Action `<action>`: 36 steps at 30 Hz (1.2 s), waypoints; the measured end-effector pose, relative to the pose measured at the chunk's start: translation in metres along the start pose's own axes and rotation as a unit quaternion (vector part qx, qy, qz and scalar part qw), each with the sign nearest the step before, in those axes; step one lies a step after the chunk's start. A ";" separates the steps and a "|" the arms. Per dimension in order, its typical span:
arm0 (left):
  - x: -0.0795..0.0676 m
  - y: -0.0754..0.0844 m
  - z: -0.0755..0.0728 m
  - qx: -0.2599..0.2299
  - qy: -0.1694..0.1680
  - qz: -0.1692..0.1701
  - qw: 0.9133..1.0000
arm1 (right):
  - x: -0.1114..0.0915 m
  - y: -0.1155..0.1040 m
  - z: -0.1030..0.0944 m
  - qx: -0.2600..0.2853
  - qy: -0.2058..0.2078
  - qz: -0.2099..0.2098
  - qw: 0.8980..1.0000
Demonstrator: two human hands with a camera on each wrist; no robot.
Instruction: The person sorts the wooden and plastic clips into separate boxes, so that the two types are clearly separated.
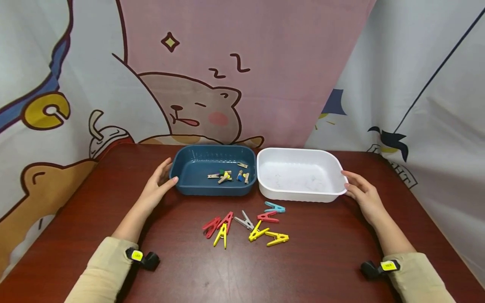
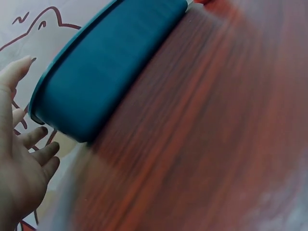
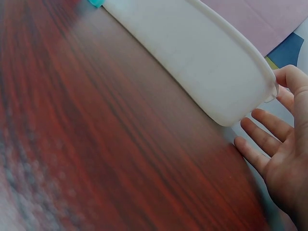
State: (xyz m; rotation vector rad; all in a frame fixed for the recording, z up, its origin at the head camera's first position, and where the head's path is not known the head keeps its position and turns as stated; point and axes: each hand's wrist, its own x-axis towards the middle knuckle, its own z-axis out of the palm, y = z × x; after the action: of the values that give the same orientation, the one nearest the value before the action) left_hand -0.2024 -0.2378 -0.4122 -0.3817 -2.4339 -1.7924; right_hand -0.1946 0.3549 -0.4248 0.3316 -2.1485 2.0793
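A dark blue plastic tray (image 1: 214, 190) stands on the table with several small wooden clothespins (image 1: 224, 177) inside. Right beside it is a white plastic tray (image 1: 299, 195). My left hand (image 1: 157, 183) is at the left end of the blue tray, its fingers spread; in the left wrist view, a gap shows between the fingers (image 2: 47, 153) and the tray wall. At the white tray's right end, my right hand (image 1: 363, 195) touches the rim with its thumb side, the other fingers (image 3: 262, 137) extended and loose.
In front of the trays lie several plastic clothespins: red ones (image 1: 211, 227), yellow ones (image 1: 277, 238), a grey one (image 1: 245, 220) and a light blue one (image 1: 274, 207). Behind the brown table (image 1: 189, 273) hangs a printed cloth (image 1: 280, 75).
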 end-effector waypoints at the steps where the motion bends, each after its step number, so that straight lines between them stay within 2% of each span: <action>1: 0.000 0.002 0.000 -0.001 0.006 0.005 1.000 | 0.000 0.000 0.000 -0.001 0.000 0.001 1.000; 9: -0.001 0.024 -0.002 0.018 0.065 0.049 0.997 | 0.000 0.000 0.000 0.002 -0.003 -0.002 1.000; 14: -0.002 0.041 0.001 0.017 0.077 0.075 0.994 | 0.000 0.000 0.000 0.001 -0.003 -0.005 1.000; 19: -0.006 0.052 0.010 -0.007 0.079 0.107 0.991 | 0.000 0.000 -0.001 0.001 -0.004 -0.006 1.000; 23: -0.010 0.061 0.020 -0.017 0.066 0.149 0.987 | 0.000 0.000 -0.001 0.000 -0.005 -0.007 1.000; 27: -0.017 0.070 0.032 -0.002 0.044 0.185 0.982 | 0.000 0.000 -0.001 -0.002 -0.006 -0.010 1.000; 30: -0.024 0.075 0.041 0.006 0.024 0.188 0.982 | 0.000 0.000 -0.001 -0.004 -0.007 -0.010 1.000; 36: -0.034 0.078 0.059 0.037 -0.022 0.165 0.985 | 0.000 -0.001 -0.001 -0.010 -0.005 -0.005 1.000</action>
State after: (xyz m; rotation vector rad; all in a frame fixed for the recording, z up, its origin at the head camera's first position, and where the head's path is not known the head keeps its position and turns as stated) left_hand -0.1454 -0.1650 -0.3654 -0.7728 -2.2894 -1.5665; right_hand -0.1943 0.3555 -0.4242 0.3499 -2.1666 2.0538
